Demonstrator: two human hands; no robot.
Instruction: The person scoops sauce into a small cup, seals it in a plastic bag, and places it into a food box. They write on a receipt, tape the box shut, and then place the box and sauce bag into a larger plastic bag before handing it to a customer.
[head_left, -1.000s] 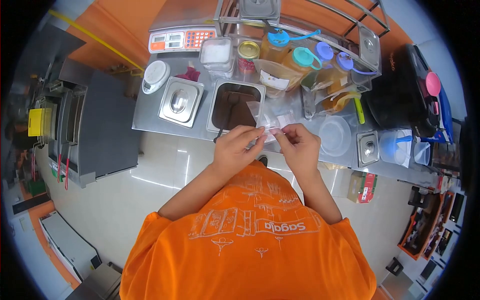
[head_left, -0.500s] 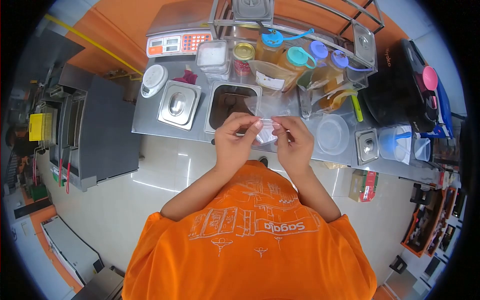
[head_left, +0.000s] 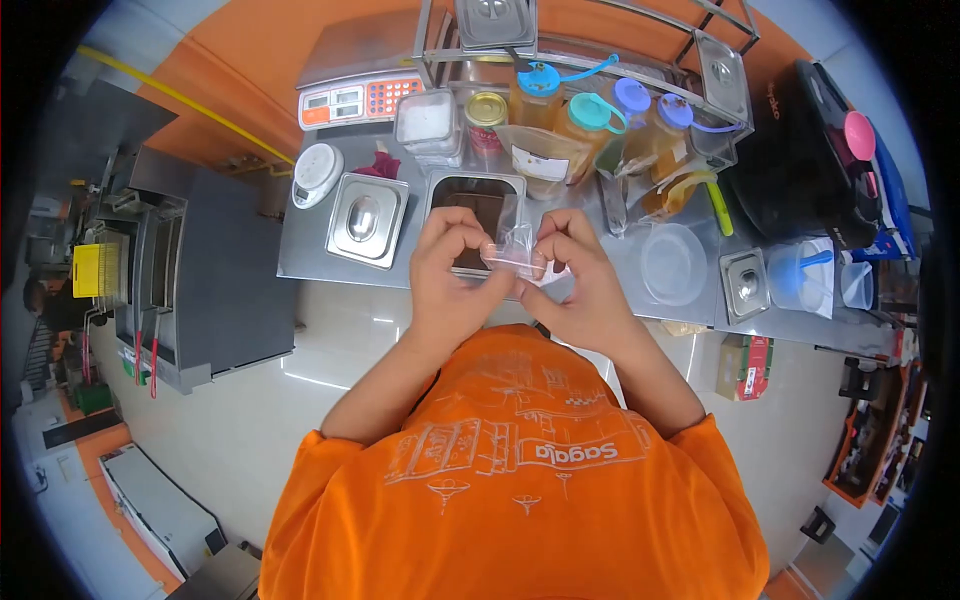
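A small clear plastic bag is stretched between my two hands in front of the counter's near edge. My left hand pinches its left side with thumb and fingertips. On its right side, my right hand grips it the same way. Just beyond my hands stands a steel food pan with dark brown contents, partly hidden by the left hand and the bag. A steel lid lies left of the pan, and a round translucent plastic bowl is to the right.
Behind the pan stand a pouch with a white label, a gold-lidded jar and several bottles with coloured caps. Scales sit at the left. A black appliance occupies the right end, near a measuring jug.
Both hands have drawn closer to my body with the plastic bag. The bag's edge now faces me, with the fingers curled around its sides. The view has shifted slightly.
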